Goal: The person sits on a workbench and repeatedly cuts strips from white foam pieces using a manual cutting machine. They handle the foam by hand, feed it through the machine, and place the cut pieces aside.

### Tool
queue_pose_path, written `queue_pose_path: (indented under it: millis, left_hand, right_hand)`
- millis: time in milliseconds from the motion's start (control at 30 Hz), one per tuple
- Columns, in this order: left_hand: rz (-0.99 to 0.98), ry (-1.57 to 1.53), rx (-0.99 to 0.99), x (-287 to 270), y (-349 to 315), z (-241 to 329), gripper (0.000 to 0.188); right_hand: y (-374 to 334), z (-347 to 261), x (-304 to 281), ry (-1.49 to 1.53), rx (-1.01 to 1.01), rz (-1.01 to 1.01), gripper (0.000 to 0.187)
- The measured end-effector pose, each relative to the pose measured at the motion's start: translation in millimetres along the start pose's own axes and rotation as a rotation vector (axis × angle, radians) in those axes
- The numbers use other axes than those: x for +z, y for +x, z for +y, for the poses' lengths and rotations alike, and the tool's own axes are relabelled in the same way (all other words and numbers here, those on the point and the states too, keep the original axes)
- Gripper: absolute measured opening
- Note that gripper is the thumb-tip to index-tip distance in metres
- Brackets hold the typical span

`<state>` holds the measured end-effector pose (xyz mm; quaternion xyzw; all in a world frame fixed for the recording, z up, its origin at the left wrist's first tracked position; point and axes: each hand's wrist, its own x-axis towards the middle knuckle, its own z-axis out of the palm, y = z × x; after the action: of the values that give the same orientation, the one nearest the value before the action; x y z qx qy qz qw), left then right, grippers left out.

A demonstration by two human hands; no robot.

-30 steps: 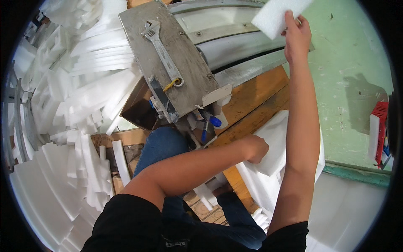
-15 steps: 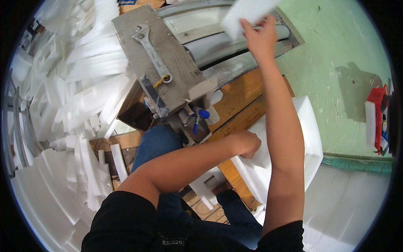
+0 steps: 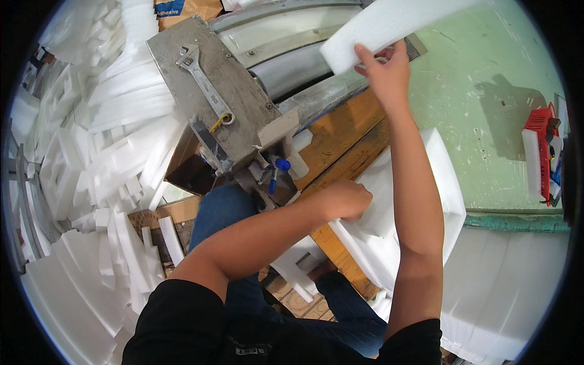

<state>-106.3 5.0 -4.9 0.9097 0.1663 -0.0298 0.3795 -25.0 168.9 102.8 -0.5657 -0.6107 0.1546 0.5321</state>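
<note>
My right hand (image 3: 389, 73) is stretched out at the top, gripping the near edge of a long white foam strip (image 3: 377, 36) between thumb and fingers. The strip lies over the roller machine (image 3: 292, 67) and runs up to the right across the green surface. My left hand (image 3: 348, 199) is closed, its fingers curled and mostly out of sight, at the left side of a bulky white foam block (image 3: 441, 194). Whether those fingers hold part of it is hidden. My right forearm passes in front of this block.
An adjustable wrench (image 3: 205, 85) rests on the machine's grey metal housing (image 3: 182, 36). Beside its lower end is a blue-knobbed clamp (image 3: 281, 165). White foam offcuts (image 3: 128, 152) are heaped at left. A red tool-like object (image 3: 538, 152) stands on the green table (image 3: 474, 121).
The foam strip and my right hand have shifted slightly right and down in view, with more of the strip showing. My left hand stays closed by the block. The whole view has shifted a little.
</note>
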Motion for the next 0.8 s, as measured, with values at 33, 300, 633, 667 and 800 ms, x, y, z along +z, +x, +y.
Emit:
queue_pose_path:
  millis: [33, 300, 633, 667, 800]
  left_hand:
    - [0.006, 0.011, 0.008, 1, -2, 2, 0.025]
    - [0.411, -0.193, -0.008, 45, 36, -17, 0.029]
    - [0.601, -0.360, -0.113, -9, 24, -11, 0.020]
    - [0.653, -0.405, -0.093, -14, 26, -8, 0.020]
    - [0.763, -0.874, 0.052, -37, 16, 8, 0.023]
  right_hand:
    - [-7, 2, -1, -0.094, 0.045, -0.032, 0.057]
    - [29, 3, 76, -0.100, -0.116, 0.135, 0.055]
    - [-11, -52, 9, 0.984, 0.486, -0.042, 0.036]
    - [-21, -59, -3, 1.042, 0.507, -0.013, 0.037]
    - [-66, -67, -49, 1.274, 0.467, -0.031, 0.039]
